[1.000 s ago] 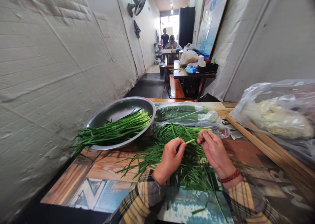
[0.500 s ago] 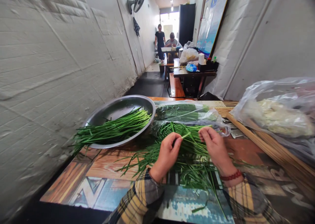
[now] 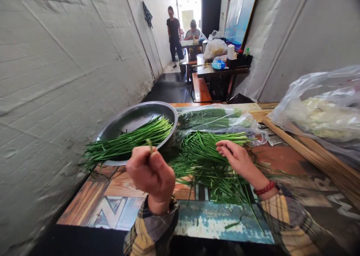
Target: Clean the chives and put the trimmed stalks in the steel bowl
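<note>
Over the patchwork worktop (image 3: 213, 218), between whitish walls (image 3: 56, 94), your left hand (image 3: 153, 173) pinched a stalk (image 3: 149, 145); your right hand (image 3: 237, 159) hung half-open, empty, over greens (image 3: 204, 166). Dark floor (image 3: 168, 86) lay beyond.

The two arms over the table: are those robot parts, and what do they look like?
They are a person's: a bare left hand and a bare right hand, without gloves or cables. The sleeves are plaid, in yellow and dark grey with dark lines. A red beaded bracelet circles the right wrist.
</note>
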Tool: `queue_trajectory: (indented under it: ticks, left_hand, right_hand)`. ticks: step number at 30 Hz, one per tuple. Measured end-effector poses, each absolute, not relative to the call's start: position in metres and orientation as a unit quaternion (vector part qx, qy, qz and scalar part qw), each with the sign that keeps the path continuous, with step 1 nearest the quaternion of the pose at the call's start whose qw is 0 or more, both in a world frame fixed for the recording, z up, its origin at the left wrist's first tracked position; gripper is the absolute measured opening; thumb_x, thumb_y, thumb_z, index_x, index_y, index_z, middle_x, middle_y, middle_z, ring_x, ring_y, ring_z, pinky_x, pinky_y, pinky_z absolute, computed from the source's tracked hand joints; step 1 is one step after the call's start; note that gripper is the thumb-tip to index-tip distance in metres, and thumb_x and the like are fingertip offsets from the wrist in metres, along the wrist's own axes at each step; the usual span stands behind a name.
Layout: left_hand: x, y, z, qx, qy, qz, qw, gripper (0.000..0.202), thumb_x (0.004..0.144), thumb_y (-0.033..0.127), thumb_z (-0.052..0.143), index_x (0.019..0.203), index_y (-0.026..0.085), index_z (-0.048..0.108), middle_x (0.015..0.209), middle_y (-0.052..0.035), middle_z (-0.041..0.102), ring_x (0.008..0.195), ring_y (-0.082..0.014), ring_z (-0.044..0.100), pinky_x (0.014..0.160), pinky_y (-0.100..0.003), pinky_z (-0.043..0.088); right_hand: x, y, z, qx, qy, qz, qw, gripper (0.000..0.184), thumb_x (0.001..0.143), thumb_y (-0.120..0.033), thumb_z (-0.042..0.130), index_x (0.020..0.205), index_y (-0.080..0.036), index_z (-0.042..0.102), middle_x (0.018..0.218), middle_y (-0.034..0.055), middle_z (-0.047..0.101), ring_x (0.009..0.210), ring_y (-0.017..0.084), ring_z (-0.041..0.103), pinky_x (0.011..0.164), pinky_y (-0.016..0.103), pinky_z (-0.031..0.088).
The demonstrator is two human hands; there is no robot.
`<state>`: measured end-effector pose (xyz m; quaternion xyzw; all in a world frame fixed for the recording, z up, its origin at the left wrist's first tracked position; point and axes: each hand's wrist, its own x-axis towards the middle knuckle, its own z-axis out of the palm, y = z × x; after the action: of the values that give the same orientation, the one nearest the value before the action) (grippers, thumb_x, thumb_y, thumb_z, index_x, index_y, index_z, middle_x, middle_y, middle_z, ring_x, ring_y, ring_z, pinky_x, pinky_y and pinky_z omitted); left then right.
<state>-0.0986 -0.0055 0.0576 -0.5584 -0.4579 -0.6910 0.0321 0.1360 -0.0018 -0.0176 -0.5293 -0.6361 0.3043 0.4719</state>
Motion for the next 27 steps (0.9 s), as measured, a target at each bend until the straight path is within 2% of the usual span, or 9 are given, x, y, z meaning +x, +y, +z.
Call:
queue_trajectory:
  ticks: [3, 8, 12, 15, 17, 19, 22, 27]
  left_hand:
    - [-0.080, -0.002, 0.054, -0.677, -0.430, -0.597, 0.018, 0.010, 0.092, 0.024, 0.049, 0.091, 0.018, 0.057, 0.081, -0.0011, 0.058, 0.074, -0.0128, 0.055, 0.071, -0.025, 0.042]
    - [-0.041, 0.014, 0.029, -0.775, -0.475, -0.387, -0.154, 0.015, 0.093, 0.027, 0.047, 0.093, 0.019, 0.060, 0.073, 0.0006, 0.060, 0.062, -0.0116, 0.053, 0.060, -0.022, 0.036]
    - [-0.038, 0.018, 0.013, -0.833, -0.429, -0.268, -0.225, 0.022, 0.091, 0.028, 0.049, 0.077, 0.019, 0.062, 0.065, 0.0011, 0.056, 0.060, -0.0121, 0.049, 0.058, -0.023, 0.032]
    - [-0.048, 0.018, 0.011, -0.865, -0.374, -0.212, -0.259, 0.024, 0.088, 0.026, 0.054, 0.067, 0.018, 0.061, 0.066, 0.0006, 0.054, 0.062, -0.0126, 0.049, 0.059, -0.024, 0.034]
    - [-0.053, 0.017, 0.011, -0.872, -0.368, -0.187, -0.262, 0.019, 0.087, 0.024, 0.056, 0.070, 0.018, 0.063, 0.071, 0.0000, 0.055, 0.066, -0.0130, 0.052, 0.060, -0.024, 0.036]
    - [-0.053, 0.015, 0.011, -0.878, -0.378, -0.164, -0.244, 0.011, 0.086, 0.023, 0.057, 0.082, 0.019, 0.067, 0.079, -0.0008, 0.058, 0.071, -0.0139, 0.056, 0.063, -0.024, 0.038]
    - [-0.050, 0.011, 0.007, -0.887, -0.393, -0.139, -0.201, 0.014, 0.086, 0.022, 0.057, 0.096, 0.022, 0.067, 0.088, -0.0018, 0.062, 0.078, -0.0152, 0.059, 0.068, -0.024, 0.041]
    - [-0.048, 0.009, 0.001, -0.899, -0.393, -0.096, -0.169, 0.015, 0.087, 0.024, 0.056, 0.078, 0.020, 0.067, 0.081, -0.0026, 0.061, 0.072, -0.0147, 0.058, 0.064, -0.023, 0.041]
  right_hand:
    - [0.144, 0.000, -0.014, -0.517, -0.595, 0.355, 0.503, 0.029, 0.091, -0.040, 0.048, 0.101, -0.019, 0.064, 0.087, 0.0062, 0.070, 0.074, 0.016, 0.065, 0.066, 0.031, 0.054]
    - [0.162, 0.003, -0.004, -0.532, -0.498, 0.338, 0.595, 0.029, 0.088, -0.044, 0.054, 0.097, -0.019, 0.065, 0.077, 0.0030, 0.067, 0.065, 0.013, 0.060, 0.054, 0.024, 0.047]
    - [0.166, 0.003, 0.001, -0.529, -0.472, 0.333, 0.622, 0.027, 0.085, -0.043, 0.057, 0.095, -0.020, 0.066, 0.074, 0.0015, 0.065, 0.062, 0.013, 0.058, 0.052, 0.023, 0.045]
    - [0.161, 0.000, 0.004, -0.518, -0.488, 0.339, 0.615, 0.025, 0.085, -0.043, 0.059, 0.092, -0.020, 0.066, 0.071, 0.0007, 0.065, 0.061, 0.012, 0.058, 0.054, 0.024, 0.045]
    - [0.158, -0.002, 0.007, -0.507, -0.513, 0.341, 0.603, 0.026, 0.085, -0.043, 0.058, 0.092, -0.020, 0.066, 0.071, 0.0008, 0.065, 0.061, 0.013, 0.058, 0.056, 0.025, 0.046]
    - [0.158, -0.003, 0.010, -0.509, -0.537, 0.328, 0.587, 0.027, 0.087, -0.043, 0.056, 0.093, -0.019, 0.066, 0.071, 0.0012, 0.065, 0.061, 0.013, 0.058, 0.057, 0.026, 0.047]
    - [0.164, -0.004, 0.013, -0.537, -0.558, 0.287, 0.564, 0.028, 0.088, -0.043, 0.053, 0.092, -0.019, 0.066, 0.069, 0.0019, 0.065, 0.060, 0.015, 0.059, 0.057, 0.027, 0.047]
    - [0.175, -0.003, 0.016, -0.566, -0.603, 0.231, 0.512, 0.028, 0.091, -0.042, 0.049, 0.088, -0.020, 0.067, 0.070, 0.0014, 0.066, 0.061, 0.016, 0.060, 0.058, 0.028, 0.045]
